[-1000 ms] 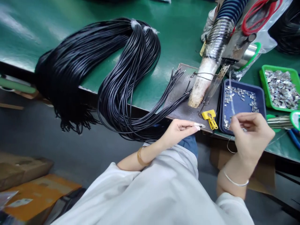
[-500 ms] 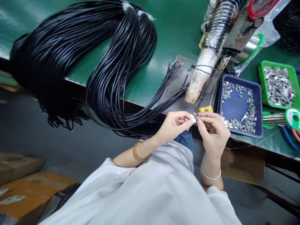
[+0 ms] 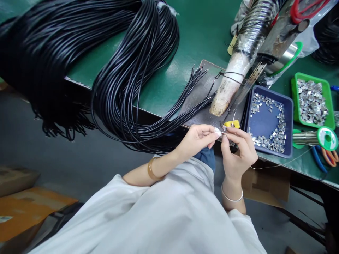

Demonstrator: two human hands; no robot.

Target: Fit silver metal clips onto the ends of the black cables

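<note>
1. Across my view runs the green bench (image 3: 194,38).
2. Over its near edge hangs a large bundle of black cables (image 3: 119,91), some ends lying on a grey plate (image 3: 203,114).
3. Right of that, I see a blue tray (image 3: 267,123) and a green tray (image 3: 331,102), each holding small metal parts.
4. My left hand (image 3: 200,137) pinches its grip on a tiny piece (image 3: 223,132); my right hand (image 3: 239,151) meets it, but whether that grip is clenched I cannot tell.
5. The tiny piece sits between my fingertips, near a yellow clip (image 3: 231,124).
</note>
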